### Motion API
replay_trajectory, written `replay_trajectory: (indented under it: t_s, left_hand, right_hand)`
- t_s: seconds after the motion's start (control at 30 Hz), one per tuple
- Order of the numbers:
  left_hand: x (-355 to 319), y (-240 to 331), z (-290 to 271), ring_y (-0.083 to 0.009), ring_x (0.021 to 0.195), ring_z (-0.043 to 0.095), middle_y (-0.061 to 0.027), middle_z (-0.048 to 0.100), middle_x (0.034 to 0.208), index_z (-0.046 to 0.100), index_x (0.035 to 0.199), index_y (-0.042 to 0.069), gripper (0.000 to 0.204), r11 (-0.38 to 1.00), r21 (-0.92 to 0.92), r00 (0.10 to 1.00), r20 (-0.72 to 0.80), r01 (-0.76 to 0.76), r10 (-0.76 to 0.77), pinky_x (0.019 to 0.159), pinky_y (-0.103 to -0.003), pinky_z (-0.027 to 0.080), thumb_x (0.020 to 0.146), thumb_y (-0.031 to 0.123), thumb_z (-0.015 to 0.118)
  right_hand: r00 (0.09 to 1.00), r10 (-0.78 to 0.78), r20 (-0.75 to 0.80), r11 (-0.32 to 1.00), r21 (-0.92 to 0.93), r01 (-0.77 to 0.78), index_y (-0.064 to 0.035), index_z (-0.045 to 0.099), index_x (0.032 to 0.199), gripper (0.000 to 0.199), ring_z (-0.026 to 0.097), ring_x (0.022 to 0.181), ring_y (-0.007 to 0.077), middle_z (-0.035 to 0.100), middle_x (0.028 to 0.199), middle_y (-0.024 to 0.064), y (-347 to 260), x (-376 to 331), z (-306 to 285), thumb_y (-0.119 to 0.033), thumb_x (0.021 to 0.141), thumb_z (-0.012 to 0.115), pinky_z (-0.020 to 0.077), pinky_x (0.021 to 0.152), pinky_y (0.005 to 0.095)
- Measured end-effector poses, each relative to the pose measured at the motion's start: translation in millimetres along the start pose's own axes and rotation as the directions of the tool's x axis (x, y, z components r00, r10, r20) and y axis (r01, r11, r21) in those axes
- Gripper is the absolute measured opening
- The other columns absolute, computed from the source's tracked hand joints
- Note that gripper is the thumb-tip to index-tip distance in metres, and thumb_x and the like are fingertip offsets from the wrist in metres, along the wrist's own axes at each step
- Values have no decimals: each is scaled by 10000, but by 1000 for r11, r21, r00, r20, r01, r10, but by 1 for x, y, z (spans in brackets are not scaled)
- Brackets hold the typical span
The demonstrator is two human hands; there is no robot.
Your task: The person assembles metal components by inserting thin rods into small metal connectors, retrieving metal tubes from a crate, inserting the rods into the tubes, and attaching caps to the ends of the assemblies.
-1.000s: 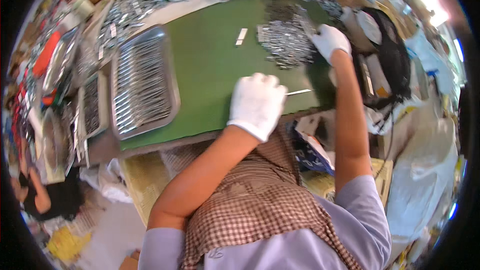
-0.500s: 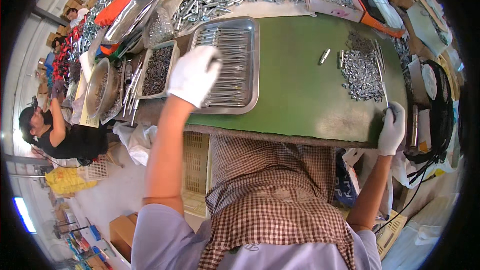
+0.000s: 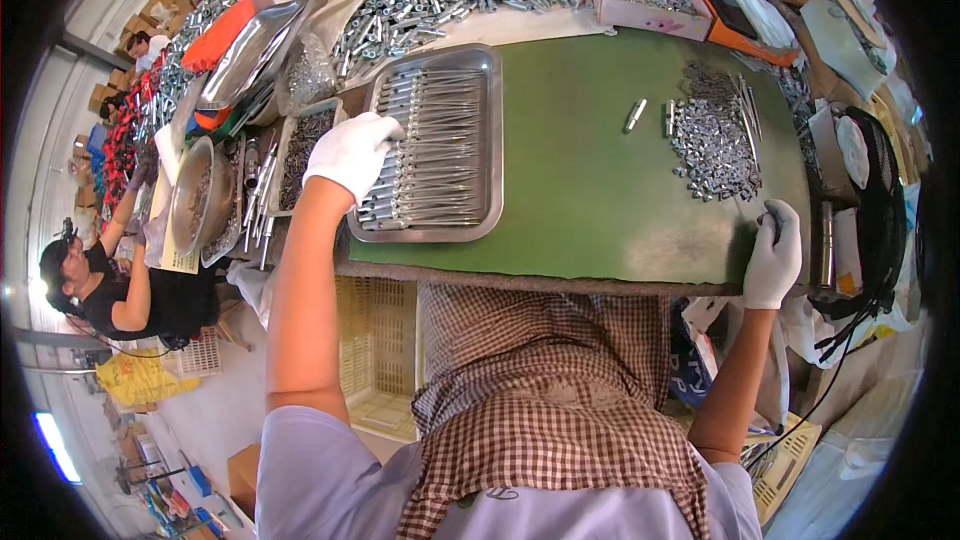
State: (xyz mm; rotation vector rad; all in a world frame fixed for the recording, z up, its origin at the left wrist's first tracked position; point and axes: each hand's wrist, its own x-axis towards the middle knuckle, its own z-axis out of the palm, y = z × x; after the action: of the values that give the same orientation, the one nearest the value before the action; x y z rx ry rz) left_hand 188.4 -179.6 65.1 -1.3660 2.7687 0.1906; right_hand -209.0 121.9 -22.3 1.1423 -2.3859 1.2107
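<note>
My left white-gloved grip (image 3: pixel 350 155), curled, reaches across the raised rim of a shallow steel tray (image 3: pixel 495 170) to the left ends of slim silver metal rods (image 3: pixel 440 155) lying left-to-right; I can't tell whether it pinches one. My right white-gloved grip (image 3: pixel 774 258), hold unclear, is nearest the heaped small silver pieces (image 3: pixel 715 148) on the green surface (image 3: pixel 580 190).

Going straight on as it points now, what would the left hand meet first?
Probably the metal rods in the tray; the left hand may even be touching them, since depth is unclear.
</note>
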Motion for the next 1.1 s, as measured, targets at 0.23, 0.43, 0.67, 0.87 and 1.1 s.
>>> replay_trajectory:
  t_s: [0.23, 0.43, 0.67, 0.87, 1.1]
  left_hand:
    - [-2, -5, 2, -322, 983, 599, -136, 624, 1000, 644, 1019, 81, 189, 993, -85, 993, -86, -82, 75, 872, -388, 467, 854, 67, 554]
    - [-20, 3, 5, -327, 975, 594, -127, 630, 984, 640, 1011, 115, 165, 997, -34, 989, -132, -65, 60, 856, -424, 475, 881, 104, 539]
    - [-25, 3, 13, -321, 979, 583, -131, 611, 992, 620, 1006, 82, 151, 995, 72, 973, -215, -72, 86, 887, -421, 462, 868, 105, 564]
    - [-26, 4, 13, -323, 987, 572, -134, 598, 1010, 603, 1004, 79, 147, 998, 17, 980, -192, -53, 56, 893, -426, 455, 865, 117, 577]
    - [-19, -11, 21, -332, 986, 568, -132, 599, 1013, 605, 1054, 85, 198, 992, -21, 932, -346, -125, 110, 895, -425, 451, 859, 107, 576]
  right_hand:
    - [1000, 6, 0, 1000, -5, -6, -5, 617, 1037, 160, 642, 911, 247, 656, 982, 130, -5, 0, -3, -9, 889, 557, 475, 855, 311]
    - [1000, -6, -1, 1000, -6, 6, -3, 617, 1033, 158, 641, 912, 246, 656, 973, 129, -5, 1, -3, -7, 886, 560, 473, 856, 309]
    - [1000, 10, 6, 1000, -1, -10, 1, 615, 1032, 162, 638, 902, 248, 656, 970, 130, -5, 0, -3, 2, 881, 557, 472, 854, 302]
    - [1000, 1, 7, 1000, 8, -1, 7, 612, 1033, 164, 636, 895, 237, 656, 962, 130, -4, 0, -3, 15, 884, 545, 474, 851, 304]
    - [934, -348, 85, 919, 228, 322, -38, 676, 961, 258, 594, 868, 234, 603, 944, 101, -85, 8, 11, 78, 763, 557, 469, 805, 302]
